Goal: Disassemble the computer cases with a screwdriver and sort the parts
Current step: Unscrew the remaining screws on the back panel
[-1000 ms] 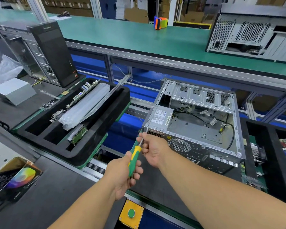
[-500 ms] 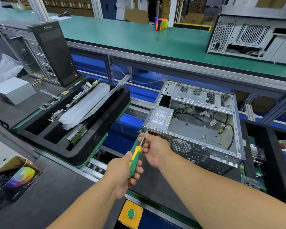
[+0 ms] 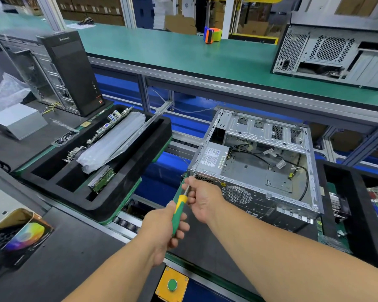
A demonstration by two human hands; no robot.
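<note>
A factory disassembly line was shown, with a dark conveyor surface [image 3: 59, 264] low in the frame and a green workbench [image 3: 162, 51] across the top. At the lower centre, a green-and-yellow screwdriver [image 3: 177, 214] was clamped in the fist of the left hand [image 3: 164, 232], its shaft steadied by the pinched fingertips of the right hand [image 3: 202, 199]. The tip was aimed at the near-left corner of the open computer case [image 3: 260, 171] at centre right. The side panel was already off and the motherboard bay looked stripped, though the power supply [image 3: 212, 156] and cables were left inside. Removed boards were sorted in the black tray [image 3: 127, 192] at centre left. Two further cases farther back appeared unfinished.
</note>
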